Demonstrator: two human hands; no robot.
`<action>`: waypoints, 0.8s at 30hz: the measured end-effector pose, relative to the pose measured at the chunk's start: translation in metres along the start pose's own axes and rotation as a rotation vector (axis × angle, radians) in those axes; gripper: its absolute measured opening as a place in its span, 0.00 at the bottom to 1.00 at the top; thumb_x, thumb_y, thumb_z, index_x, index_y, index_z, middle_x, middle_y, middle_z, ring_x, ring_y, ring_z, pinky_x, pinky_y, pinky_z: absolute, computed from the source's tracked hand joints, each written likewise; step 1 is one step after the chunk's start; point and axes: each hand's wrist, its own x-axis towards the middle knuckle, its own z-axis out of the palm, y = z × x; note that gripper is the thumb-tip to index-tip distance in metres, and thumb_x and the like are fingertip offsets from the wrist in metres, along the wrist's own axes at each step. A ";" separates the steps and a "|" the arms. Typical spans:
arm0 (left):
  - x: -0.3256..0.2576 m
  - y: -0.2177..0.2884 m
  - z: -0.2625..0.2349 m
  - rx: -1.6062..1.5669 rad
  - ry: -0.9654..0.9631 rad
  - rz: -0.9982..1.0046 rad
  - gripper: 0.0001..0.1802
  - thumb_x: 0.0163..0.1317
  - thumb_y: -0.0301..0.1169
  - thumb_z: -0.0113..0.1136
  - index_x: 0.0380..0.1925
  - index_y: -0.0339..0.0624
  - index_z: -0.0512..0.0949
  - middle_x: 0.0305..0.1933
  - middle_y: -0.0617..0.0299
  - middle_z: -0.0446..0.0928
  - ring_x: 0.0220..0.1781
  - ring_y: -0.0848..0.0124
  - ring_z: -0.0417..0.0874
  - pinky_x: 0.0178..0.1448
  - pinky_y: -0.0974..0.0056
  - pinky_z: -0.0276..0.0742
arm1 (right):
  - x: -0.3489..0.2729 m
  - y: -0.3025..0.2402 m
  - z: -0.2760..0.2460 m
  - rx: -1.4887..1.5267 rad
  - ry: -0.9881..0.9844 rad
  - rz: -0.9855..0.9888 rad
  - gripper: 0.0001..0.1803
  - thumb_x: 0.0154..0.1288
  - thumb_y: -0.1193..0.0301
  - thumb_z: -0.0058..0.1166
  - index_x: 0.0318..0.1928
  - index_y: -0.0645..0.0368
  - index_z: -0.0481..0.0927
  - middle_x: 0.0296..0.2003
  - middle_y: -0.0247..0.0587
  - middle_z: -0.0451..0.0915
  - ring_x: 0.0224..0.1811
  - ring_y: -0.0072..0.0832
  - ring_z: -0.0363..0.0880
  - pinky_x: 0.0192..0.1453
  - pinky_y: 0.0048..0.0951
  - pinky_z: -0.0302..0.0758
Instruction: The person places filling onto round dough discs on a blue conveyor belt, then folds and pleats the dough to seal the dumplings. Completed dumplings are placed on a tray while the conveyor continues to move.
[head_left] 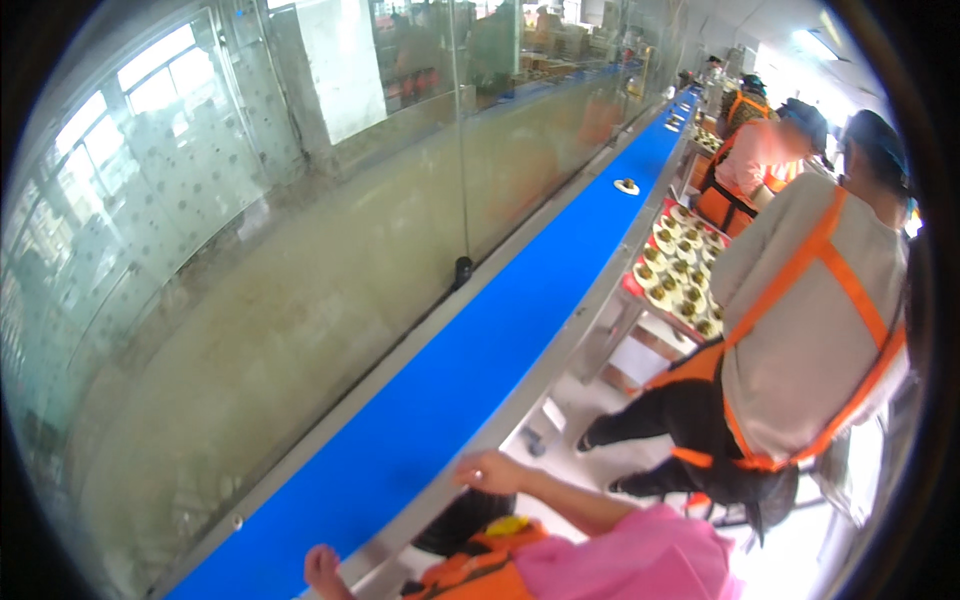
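Where right hand [488, 472] seemingly touches metal edging [503, 420], smooth belt [440, 395], round discs [660, 298]

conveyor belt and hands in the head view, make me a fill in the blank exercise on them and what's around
1. The conveyor belt is ____ in colour.
2. The right hand is higher in the picture than the ____ hand.
3. The red tray stands to the ____ of the belt in the picture.
4. The nearest co-worker wears ____ straps over a grey top.

Missing words: blue; left; right; orange.
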 end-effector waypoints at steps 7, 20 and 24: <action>0.012 0.014 0.015 0.056 -0.076 0.038 0.04 0.52 0.24 0.50 0.27 0.41 0.75 0.25 0.65 0.74 0.25 0.78 0.72 0.27 0.75 0.66 | 0.011 0.028 -0.020 0.060 0.066 0.178 0.09 0.59 0.68 0.48 0.36 0.56 0.78 0.33 0.42 0.78 0.34 0.34 0.76 0.39 0.32 0.72; 0.007 0.033 0.039 0.115 -0.160 0.057 0.04 0.52 0.24 0.51 0.28 0.38 0.75 0.26 0.64 0.74 0.25 0.78 0.72 0.29 0.74 0.68 | 0.026 0.064 -0.101 0.119 0.408 0.371 0.08 0.58 0.69 0.50 0.32 0.60 0.78 0.24 0.36 0.77 0.29 0.21 0.73 0.35 0.24 0.71; 0.006 0.037 0.044 0.183 -0.160 0.044 0.05 0.52 0.25 0.51 0.28 0.38 0.74 0.26 0.64 0.74 0.26 0.77 0.73 0.29 0.74 0.68 | 0.025 0.089 -0.131 0.139 0.527 0.399 0.07 0.57 0.71 0.49 0.29 0.61 0.77 0.23 0.34 0.77 0.28 0.19 0.72 0.34 0.22 0.70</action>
